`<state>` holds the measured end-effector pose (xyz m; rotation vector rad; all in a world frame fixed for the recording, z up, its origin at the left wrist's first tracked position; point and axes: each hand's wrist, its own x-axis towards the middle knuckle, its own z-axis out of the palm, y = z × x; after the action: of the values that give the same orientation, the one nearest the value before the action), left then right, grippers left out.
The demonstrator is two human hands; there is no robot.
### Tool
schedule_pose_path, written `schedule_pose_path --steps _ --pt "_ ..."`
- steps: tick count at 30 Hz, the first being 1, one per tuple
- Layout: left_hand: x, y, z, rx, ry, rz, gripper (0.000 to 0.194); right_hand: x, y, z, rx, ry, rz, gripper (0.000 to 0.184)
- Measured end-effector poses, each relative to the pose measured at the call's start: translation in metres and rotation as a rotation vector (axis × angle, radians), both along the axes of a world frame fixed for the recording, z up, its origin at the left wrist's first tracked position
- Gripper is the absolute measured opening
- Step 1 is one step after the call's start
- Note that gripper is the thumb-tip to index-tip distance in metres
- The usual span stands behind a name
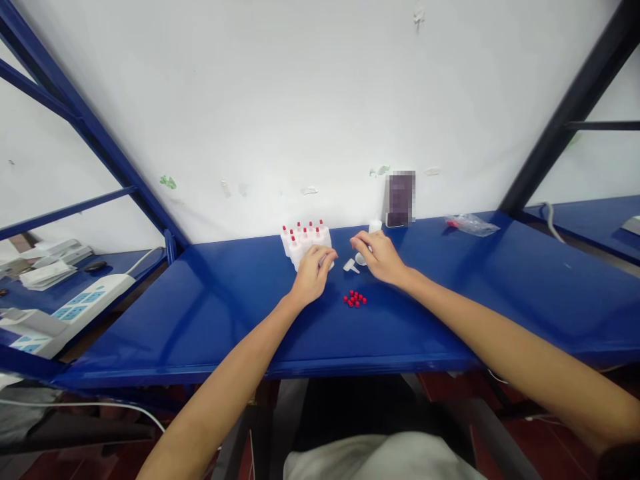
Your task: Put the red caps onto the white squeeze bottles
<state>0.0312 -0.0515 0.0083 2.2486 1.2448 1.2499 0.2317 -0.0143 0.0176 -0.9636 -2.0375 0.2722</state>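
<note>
My left hand [313, 275] is closed in front of a group of white bottles [296, 251] with small red caps. A whitish bit shows at its fingers, too small to name. To the right, my right hand [383, 259] has its thumb and forefinger pinched together above the table; what sits between the tips cannot be made out. White nozzle-like pieces [351, 266] lie between the hands, and another white piece [361, 259] is partly behind my right fingers. Nearer me is a small pile of loose red caps [355, 299].
The blue table [240, 313] meets a white wall. Behind my right hand stand a white bottle [375, 227] and a dark, pixelated upright panel [401, 199]. A clear plastic bag [473, 225] with something red lies right. Power strips [83, 310] sit on the left-hand table.
</note>
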Motion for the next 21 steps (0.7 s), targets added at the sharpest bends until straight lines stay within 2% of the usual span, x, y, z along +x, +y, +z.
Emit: schedule_pose_path --steps 6,14,21 --pt "0.002 -0.006 0.003 -0.108 -0.005 -0.077 0.041 -0.013 -0.017 0.003 0.033 -0.124 0.208 0.024" --pt "-0.002 0.002 -0.004 -0.189 -0.137 -0.144 0.061 -0.013 -0.018 -0.002 0.211 -0.130 0.189 0.023" --pt "0.002 0.002 -0.012 -0.366 -0.292 -0.222 0.062 -0.013 -0.021 0.002 0.168 -0.167 0.219 0.028"
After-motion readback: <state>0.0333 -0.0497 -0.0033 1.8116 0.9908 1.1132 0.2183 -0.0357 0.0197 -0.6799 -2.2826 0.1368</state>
